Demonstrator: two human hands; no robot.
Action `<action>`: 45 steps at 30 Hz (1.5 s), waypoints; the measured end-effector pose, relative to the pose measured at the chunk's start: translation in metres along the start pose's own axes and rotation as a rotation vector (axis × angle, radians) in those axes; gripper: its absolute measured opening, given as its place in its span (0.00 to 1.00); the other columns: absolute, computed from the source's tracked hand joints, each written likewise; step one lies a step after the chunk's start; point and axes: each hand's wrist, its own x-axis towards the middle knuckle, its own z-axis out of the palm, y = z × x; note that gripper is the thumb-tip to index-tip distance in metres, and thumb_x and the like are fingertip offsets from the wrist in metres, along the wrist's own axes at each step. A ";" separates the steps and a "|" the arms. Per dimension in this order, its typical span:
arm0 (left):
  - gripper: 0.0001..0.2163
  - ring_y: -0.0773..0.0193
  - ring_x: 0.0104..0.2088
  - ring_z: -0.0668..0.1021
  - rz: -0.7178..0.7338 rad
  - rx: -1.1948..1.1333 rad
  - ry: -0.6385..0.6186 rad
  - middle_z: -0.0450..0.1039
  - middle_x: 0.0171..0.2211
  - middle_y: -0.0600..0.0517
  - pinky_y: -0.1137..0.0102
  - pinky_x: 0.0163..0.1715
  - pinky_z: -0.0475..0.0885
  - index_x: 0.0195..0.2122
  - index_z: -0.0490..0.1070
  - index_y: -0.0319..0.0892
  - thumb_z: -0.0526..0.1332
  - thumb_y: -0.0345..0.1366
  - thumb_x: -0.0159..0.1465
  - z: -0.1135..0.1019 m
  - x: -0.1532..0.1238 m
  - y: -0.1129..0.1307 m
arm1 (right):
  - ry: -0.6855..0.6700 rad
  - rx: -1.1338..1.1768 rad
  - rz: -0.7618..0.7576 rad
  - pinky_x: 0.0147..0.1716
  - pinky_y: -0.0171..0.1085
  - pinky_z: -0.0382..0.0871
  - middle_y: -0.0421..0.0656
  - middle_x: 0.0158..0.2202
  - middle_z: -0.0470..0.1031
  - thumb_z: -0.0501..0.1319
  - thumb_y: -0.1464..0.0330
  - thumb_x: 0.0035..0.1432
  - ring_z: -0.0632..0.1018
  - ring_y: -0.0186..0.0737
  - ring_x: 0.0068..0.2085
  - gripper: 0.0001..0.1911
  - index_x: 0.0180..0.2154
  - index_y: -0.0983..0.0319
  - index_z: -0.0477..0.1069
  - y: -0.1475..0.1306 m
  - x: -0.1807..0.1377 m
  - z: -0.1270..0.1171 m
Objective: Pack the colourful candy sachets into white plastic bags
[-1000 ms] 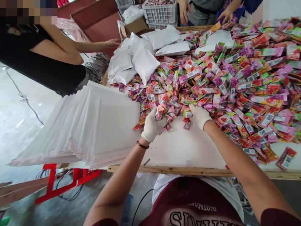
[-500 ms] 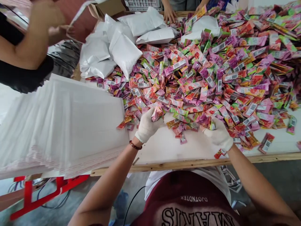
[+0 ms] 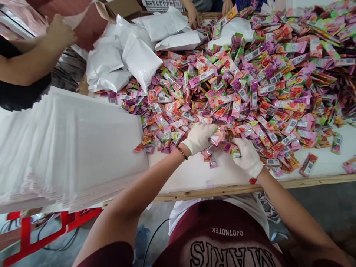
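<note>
A big heap of small pink, purple, green and orange sachets (image 3: pixel 205 76) covers the table before me. My left hand (image 3: pixel 200 138), in a white glove, is closed on several pink sachets (image 3: pixel 217 138) at the heap's front edge. Close by on the right, my gloved right hand (image 3: pixel 248 157) has its fingers curled round a few sachets (image 3: pixel 235 152) with green and red ends. A small gap with loose sachets lies between the two hands. The fingertips of both hands are partly hidden.
At the left lies a fanned stack of white envelopes (image 3: pixel 97 137). Stuffed white bags (image 3: pixel 143 59) are piled behind it. One co-worker's hands (image 3: pixel 59 31) are at far left; another person's hand (image 3: pixel 192 15) rests at the back. A wooden edge (image 3: pixel 194 194) borders the table.
My left hand has moved right, bringing its sachets near my right hand. Several sachets now lie where it was. The co-worker's arm at left has moved lower.
</note>
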 end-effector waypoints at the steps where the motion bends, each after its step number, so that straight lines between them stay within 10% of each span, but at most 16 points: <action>1: 0.13 0.53 0.40 0.79 -0.048 -0.055 0.083 0.78 0.38 0.45 0.62 0.42 0.68 0.46 0.71 0.40 0.59 0.31 0.59 -0.006 -0.005 -0.004 | 0.066 0.055 0.018 0.51 0.49 0.64 0.53 0.49 0.75 0.56 0.69 0.56 0.71 0.54 0.49 0.24 0.55 0.66 0.69 0.007 -0.003 -0.005; 5: 0.08 0.59 0.33 0.77 -0.208 -0.233 0.278 0.75 0.34 0.49 0.68 0.36 0.68 0.40 0.70 0.42 0.60 0.38 0.62 -0.021 -0.028 -0.014 | 0.067 0.180 -0.133 0.53 0.51 0.62 0.50 0.47 0.76 0.57 0.70 0.53 0.71 0.52 0.49 0.21 0.50 0.63 0.72 0.011 0.004 -0.016; 15: 0.15 0.52 0.43 0.80 -0.375 -0.107 0.020 0.77 0.40 0.44 0.64 0.42 0.71 0.49 0.68 0.41 0.61 0.32 0.59 0.018 -0.031 0.002 | -0.016 -0.053 -0.430 0.57 0.49 0.56 0.48 0.46 0.76 0.49 0.72 0.67 0.70 0.46 0.49 0.16 0.45 0.61 0.75 -0.031 0.021 0.037; 20: 0.15 0.56 0.36 0.78 -0.421 -0.263 0.204 0.76 0.35 0.49 0.67 0.36 0.70 0.46 0.68 0.42 0.64 0.37 0.57 0.000 -0.050 -0.018 | 0.042 0.029 -0.418 0.56 0.51 0.57 0.51 0.48 0.74 0.56 0.67 0.61 0.70 0.50 0.49 0.18 0.52 0.63 0.72 -0.013 -0.001 0.016; 24: 0.11 0.64 0.32 0.74 -0.374 -0.447 0.335 0.73 0.31 0.53 0.70 0.35 0.69 0.37 0.67 0.42 0.65 0.36 0.54 -0.013 -0.060 -0.024 | -0.156 -0.063 -0.368 0.54 0.50 0.57 0.55 0.52 0.73 0.59 0.67 0.57 0.70 0.54 0.51 0.30 0.61 0.67 0.64 -0.024 0.019 0.006; 32: 0.11 0.66 0.24 0.72 -0.544 -1.141 0.352 0.68 0.23 0.57 0.69 0.26 0.71 0.33 0.66 0.43 0.66 0.39 0.53 -0.008 -0.081 -0.005 | -0.259 -0.048 -0.142 0.51 0.51 0.63 0.55 0.50 0.73 0.64 0.66 0.49 0.70 0.58 0.52 0.23 0.48 0.66 0.74 -0.035 0.059 0.005; 36: 0.11 0.66 0.27 0.74 -0.627 -1.295 0.411 0.72 0.26 0.54 0.69 0.29 0.72 0.29 0.68 0.41 0.68 0.39 0.52 0.001 -0.092 0.002 | -0.035 0.521 0.092 0.42 0.44 0.70 0.48 0.43 0.76 0.63 0.64 0.50 0.75 0.49 0.44 0.15 0.41 0.62 0.74 -0.028 0.039 -0.018; 40: 0.13 0.71 0.20 0.69 -0.731 -1.508 0.364 0.69 0.22 0.57 0.73 0.19 0.67 0.26 0.68 0.40 0.71 0.39 0.50 0.015 -0.081 0.015 | -0.109 1.151 0.494 0.28 0.38 0.68 0.39 0.25 0.73 0.66 0.59 0.50 0.71 0.37 0.25 0.13 0.32 0.61 0.73 -0.041 0.030 -0.015; 45: 0.15 0.71 0.19 0.69 -0.866 -1.723 0.360 0.68 0.19 0.57 0.74 0.19 0.67 0.23 0.67 0.39 0.75 0.36 0.45 0.030 -0.068 0.030 | -0.146 1.409 0.781 0.19 0.35 0.60 0.34 0.17 0.67 0.73 0.61 0.38 0.65 0.31 0.18 0.16 0.24 0.61 0.68 -0.056 0.035 0.012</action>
